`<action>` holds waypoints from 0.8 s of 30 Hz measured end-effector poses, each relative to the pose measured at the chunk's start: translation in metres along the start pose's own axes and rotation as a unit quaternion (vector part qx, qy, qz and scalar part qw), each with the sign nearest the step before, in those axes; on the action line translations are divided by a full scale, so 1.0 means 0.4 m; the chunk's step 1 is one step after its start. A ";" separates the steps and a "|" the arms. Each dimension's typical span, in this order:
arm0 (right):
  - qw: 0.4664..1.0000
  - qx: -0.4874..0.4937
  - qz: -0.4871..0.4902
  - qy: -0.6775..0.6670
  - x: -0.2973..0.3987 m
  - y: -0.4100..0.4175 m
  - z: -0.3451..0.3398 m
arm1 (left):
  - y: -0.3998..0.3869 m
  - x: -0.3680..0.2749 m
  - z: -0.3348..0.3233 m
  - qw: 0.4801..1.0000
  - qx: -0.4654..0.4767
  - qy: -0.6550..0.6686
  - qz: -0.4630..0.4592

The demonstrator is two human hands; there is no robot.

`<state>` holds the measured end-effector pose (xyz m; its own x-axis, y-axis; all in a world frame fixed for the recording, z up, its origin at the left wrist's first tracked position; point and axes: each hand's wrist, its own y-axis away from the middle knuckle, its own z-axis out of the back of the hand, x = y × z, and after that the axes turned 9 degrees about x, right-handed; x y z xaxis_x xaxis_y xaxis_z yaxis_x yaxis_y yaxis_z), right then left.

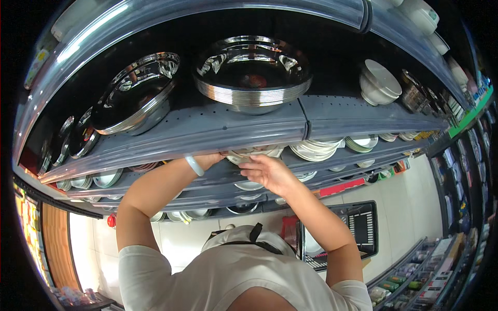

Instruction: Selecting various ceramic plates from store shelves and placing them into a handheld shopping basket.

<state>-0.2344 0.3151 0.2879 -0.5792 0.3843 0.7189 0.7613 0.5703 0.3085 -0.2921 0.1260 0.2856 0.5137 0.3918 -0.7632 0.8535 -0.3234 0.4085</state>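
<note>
Before me is a rack of grey metal shelves (268, 116) with clear plastic edge strips. My left hand (212, 158), with a pale bangle (194, 166) at its wrist, reaches under the upper shelf's edge to the left side of a light-coloured plate (238, 156). Its fingers are partly hidden there, so its grip cannot be made out. At the plate's front rim is my right hand (268, 173), palm turned partly up and fingers apart. The shelf strip covers the plate's rear part. Stacked white plates (316, 149) lie right of it.
Stacked stainless-steel basins (253, 89) and tilted ones (136, 97) sit on the upper shelf, with white bowls (379, 82) farther right. A black shopping basket (363, 229) is beside me at right. Below it, another goods rack (420, 268) borders the tiled floor (412, 194).
</note>
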 end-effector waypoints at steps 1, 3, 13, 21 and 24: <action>1.000 -0.002 0.001 -0.003 -0.005 -0.011 0.015 | 0.001 0.000 0.001 1.000 0.003 0.008 0.000; 0.989 -0.031 0.087 -0.112 0.003 -0.043 0.047 | 0.005 -0.003 0.008 1.000 0.007 0.024 -0.002; 0.974 -0.138 0.162 0.075 0.054 -0.071 0.012 | 0.030 0.008 0.014 0.986 -0.013 -0.164 0.019; 0.963 -0.227 0.144 0.033 -0.049 0.169 0.009 | 0.196 0.107 -0.069 0.961 0.182 -0.193 -0.072; 0.956 -0.261 0.135 0.019 -0.115 0.287 0.070 | 0.208 0.165 -0.094 0.958 0.237 -0.161 -0.021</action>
<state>-0.1284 0.3831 0.2729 -0.3373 0.4350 0.8349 0.9291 0.0107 0.3697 -0.1840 0.1574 0.2882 0.3621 0.1517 -0.9197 0.6974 -0.6987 0.1593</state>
